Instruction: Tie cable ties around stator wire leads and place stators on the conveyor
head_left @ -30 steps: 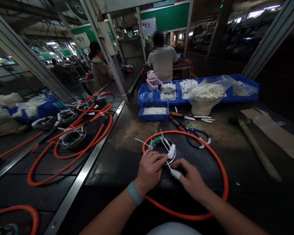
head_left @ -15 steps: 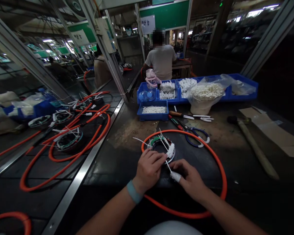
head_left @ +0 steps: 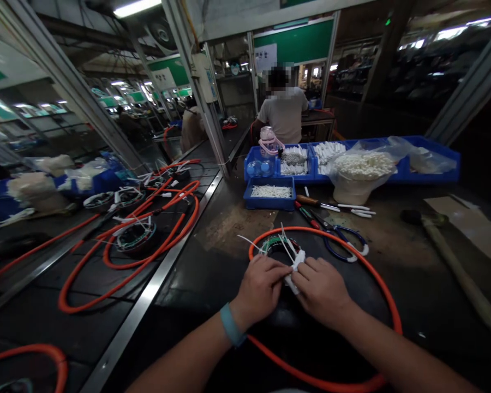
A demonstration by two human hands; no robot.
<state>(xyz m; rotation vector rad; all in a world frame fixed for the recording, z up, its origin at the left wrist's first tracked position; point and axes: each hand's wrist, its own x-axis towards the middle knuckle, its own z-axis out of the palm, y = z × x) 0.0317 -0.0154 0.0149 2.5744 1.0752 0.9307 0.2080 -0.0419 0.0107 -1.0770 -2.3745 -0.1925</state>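
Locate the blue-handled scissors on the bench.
Head view, right of centre: the scissors lie on the dark bench just beyond the right hand, handles crossing the orange cable loop, nearer than the small blue tray.

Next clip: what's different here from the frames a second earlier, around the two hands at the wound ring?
The right hand has moved up and left, from a spot nearer the body, to meet the left hand at the white sleeving on the near edge of the wound ring. What the fingers grip is hidden. The left hand stayed on that edge. The orange cable loop, scissors and blue bins lie as before.
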